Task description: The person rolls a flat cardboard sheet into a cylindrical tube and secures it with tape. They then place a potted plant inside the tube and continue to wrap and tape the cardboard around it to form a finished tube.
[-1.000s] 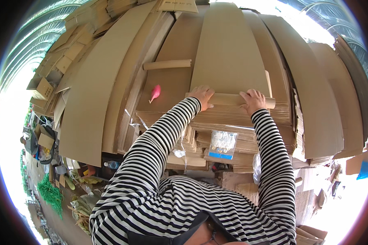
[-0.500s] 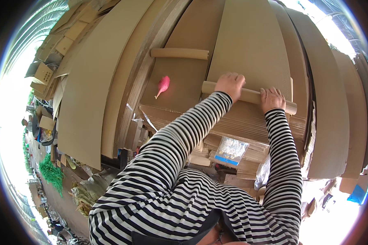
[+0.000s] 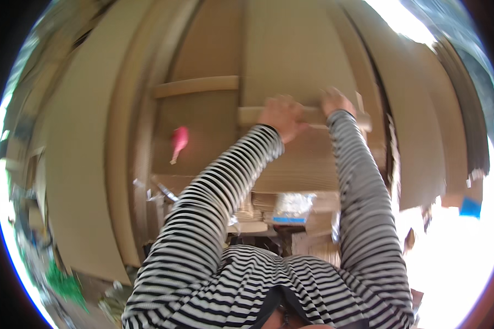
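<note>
As the left hand [image 3: 284, 118] and right hand [image 3: 336, 103], grip too blurred to tell, cover the near roll [image 3: 314, 117] on cardboard [image 3: 293, 55], rolling seems the step, the next move calling for even pressure.

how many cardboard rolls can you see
2: the near roll is at the left hand and right hand; the far roll lies to the left, beyond the pink object. Others may be hidden.

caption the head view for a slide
Left hand and right hand on a cardboard roll, pink object to their left
</note>
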Demonstrator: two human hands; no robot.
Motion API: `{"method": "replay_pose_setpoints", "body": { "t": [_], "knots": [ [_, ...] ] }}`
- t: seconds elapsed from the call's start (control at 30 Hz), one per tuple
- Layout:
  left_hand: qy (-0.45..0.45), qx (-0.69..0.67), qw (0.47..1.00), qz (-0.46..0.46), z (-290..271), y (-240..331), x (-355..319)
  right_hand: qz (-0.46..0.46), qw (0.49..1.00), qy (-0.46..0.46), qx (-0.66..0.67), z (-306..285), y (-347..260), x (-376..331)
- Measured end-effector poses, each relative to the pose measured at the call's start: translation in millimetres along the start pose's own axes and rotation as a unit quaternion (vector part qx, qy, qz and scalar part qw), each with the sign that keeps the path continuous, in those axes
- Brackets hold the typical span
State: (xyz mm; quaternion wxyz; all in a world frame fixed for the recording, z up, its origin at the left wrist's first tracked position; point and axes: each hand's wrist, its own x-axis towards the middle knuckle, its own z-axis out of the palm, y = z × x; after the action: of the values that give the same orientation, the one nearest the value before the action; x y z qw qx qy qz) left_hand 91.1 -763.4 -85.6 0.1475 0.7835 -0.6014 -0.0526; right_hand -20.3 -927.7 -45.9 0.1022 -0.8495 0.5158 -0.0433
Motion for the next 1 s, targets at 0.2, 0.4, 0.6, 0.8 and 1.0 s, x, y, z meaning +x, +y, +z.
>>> {"method": "replay_pose_setpoints", "body": {
  "t": [0.2,0.4,0.6,0.8,1.0],
  "knots": [
    [0.044,0.029,0.997,0.047,-13,-5,12,-0.252,0.946,-0.084,-0.188,-25,12,-46],
    [0.188,0.107,0.972,0.094,41,-36,16,-0.231,0.949,-0.046,-0.211,-5,16,-44],
    [0.293,0.085,0.934,0.187,27,-58,-21,-0.270,0.928,0.152,-0.206,-5,-15,-101],
    [0.249,0.037,0.914,0.319,41,57,-115,-0.159,0.911,0.340,-0.173,-34,98,-311],
    [0.142,-0.075,0.863,0.479,83,239,-191,0.051,0.924,0.331,-0.184,-21,220,-508]
  ]
}}
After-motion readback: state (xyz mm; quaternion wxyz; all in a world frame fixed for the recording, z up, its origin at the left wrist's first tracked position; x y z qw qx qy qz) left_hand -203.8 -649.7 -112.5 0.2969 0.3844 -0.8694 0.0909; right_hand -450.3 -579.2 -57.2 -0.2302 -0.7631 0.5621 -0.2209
